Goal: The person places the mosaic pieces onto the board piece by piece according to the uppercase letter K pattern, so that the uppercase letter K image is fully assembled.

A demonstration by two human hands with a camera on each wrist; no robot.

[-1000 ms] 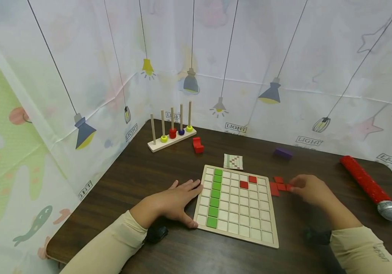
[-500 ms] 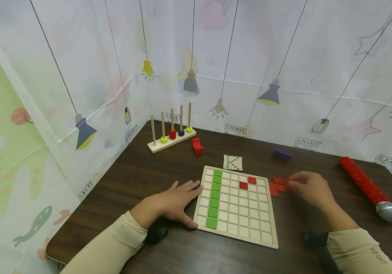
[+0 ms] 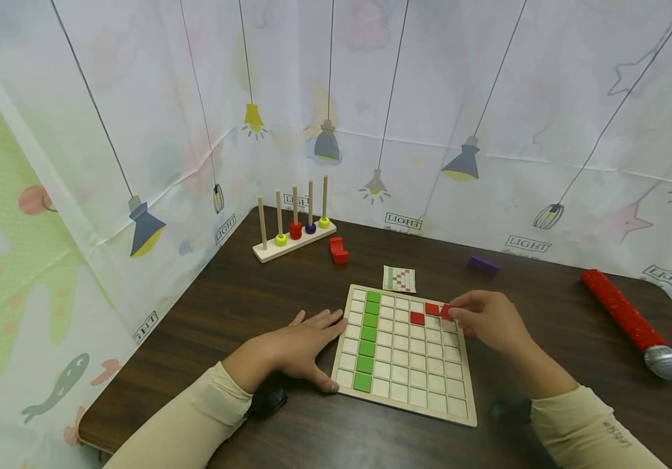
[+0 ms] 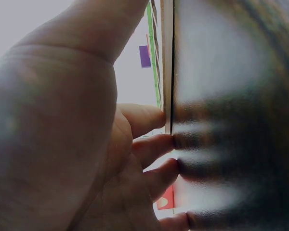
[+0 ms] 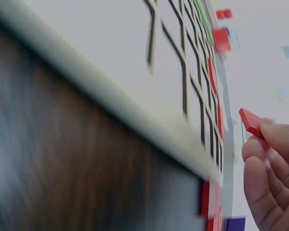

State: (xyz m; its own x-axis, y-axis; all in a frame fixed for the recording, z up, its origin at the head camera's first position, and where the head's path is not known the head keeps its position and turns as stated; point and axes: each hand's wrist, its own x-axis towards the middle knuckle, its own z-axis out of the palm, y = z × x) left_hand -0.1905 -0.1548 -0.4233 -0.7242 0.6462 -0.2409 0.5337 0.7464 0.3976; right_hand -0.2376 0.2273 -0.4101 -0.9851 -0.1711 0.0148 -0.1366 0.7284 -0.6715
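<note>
A wooden grid board (image 3: 414,358) lies on the dark table, with a column of green tiles (image 3: 368,333) near its left side. Two red tiles, one of them a red tile (image 3: 417,318), sit in cells toward its far right. My right hand (image 3: 491,322) pinches another red tile (image 5: 251,121) between thumb and fingers, over the board's far right corner. Fingers spread, my left hand (image 3: 306,345) rests on the table with fingertips and thumb against the board's left edge. The right hand mostly hides the loose red tiles (image 5: 212,199) beside the board.
Behind the board lies a small pattern card (image 3: 399,279). A peg stand (image 3: 294,241) with coloured beads and a red block (image 3: 338,251) stand at the back left. A purple block (image 3: 484,263) is at the back, and a red microphone (image 3: 629,316) lies at the right.
My right hand has picked up a red tile from the loose group and carried it left over the board's far right corner. The left hand has stayed at the board's edge.
</note>
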